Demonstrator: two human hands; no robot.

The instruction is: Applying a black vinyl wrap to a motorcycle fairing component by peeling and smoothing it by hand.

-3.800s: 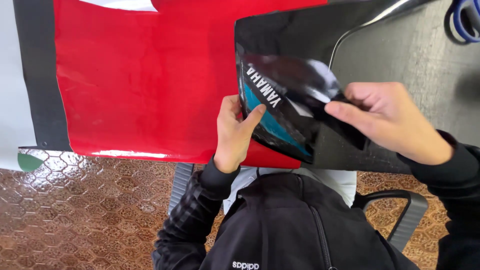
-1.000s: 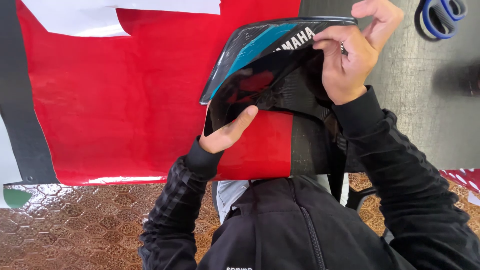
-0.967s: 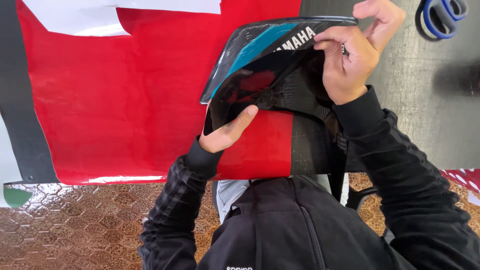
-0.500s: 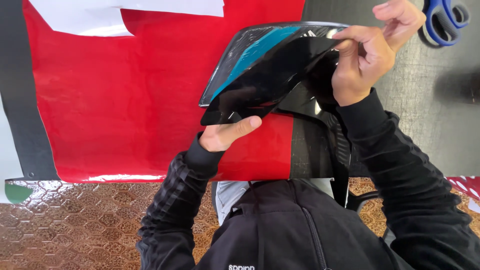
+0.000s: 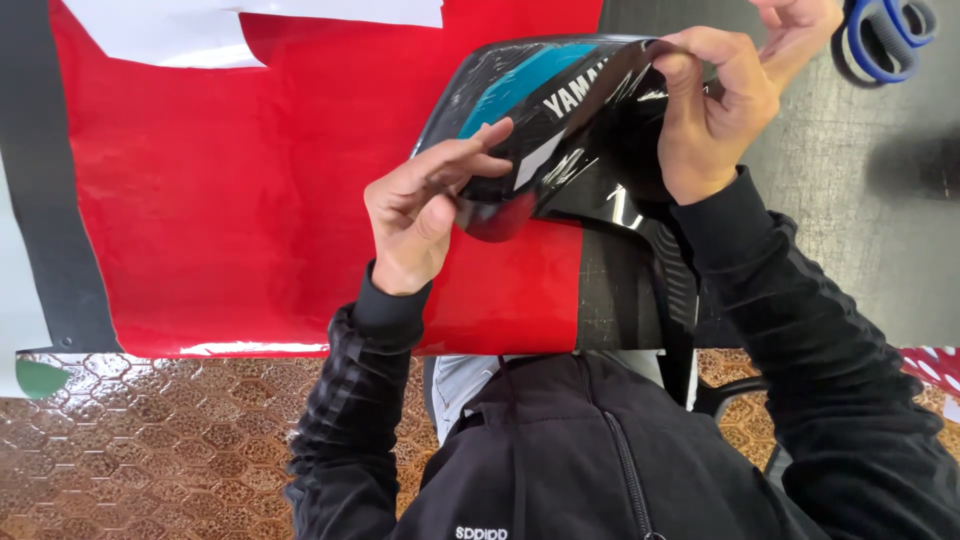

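Left hand (image 5: 425,215) pinches the lower edge of a glossy black panel with a teal stripe (image 5: 560,130), thumb beneath and fingers spread on its face. Right hand (image 5: 715,110) grips the panel's far upper corner, fingers curled over it. Under both hands lies a red sheet (image 5: 250,190) on the grey surface (image 5: 850,250). Blue-handled scissors (image 5: 885,35) rest just beyond the right hand.
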